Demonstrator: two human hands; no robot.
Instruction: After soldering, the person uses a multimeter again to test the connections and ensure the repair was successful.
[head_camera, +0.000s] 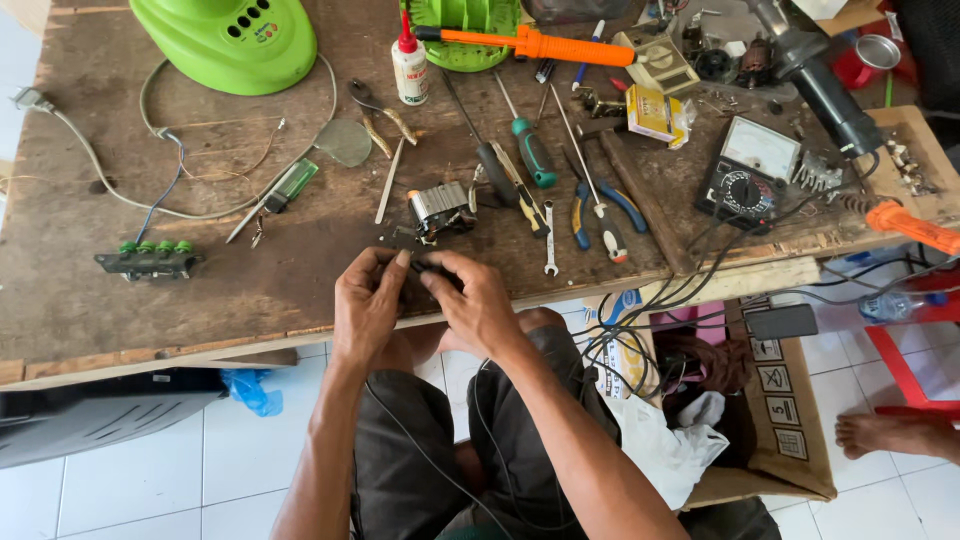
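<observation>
Green plastic fan base (228, 38) sits far left on the worn wooden tabletop (80, 290); one green-buttoned switch strip (150, 259) lies below it. At the front edge, left hand (366, 305) and right hand (470, 300) both pinch one small dark part (421, 268), fingertips closed narrow. It looks light, stiff, easily dropped; best gripped by its sides. Just behind: one small metal motor block (440, 208). Further right: two blue-handled pliers (598, 205), one black analogue multimeter (745, 172).

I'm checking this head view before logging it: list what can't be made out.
- Small dark part between left hand and right hand: fingers cover it, kind unclear.
- Green fan base: cut off by the top edge.
- Cardboard box: cloth and cables hide its contents.
- Bare foot: its owner is outside the right edge.
</observation>
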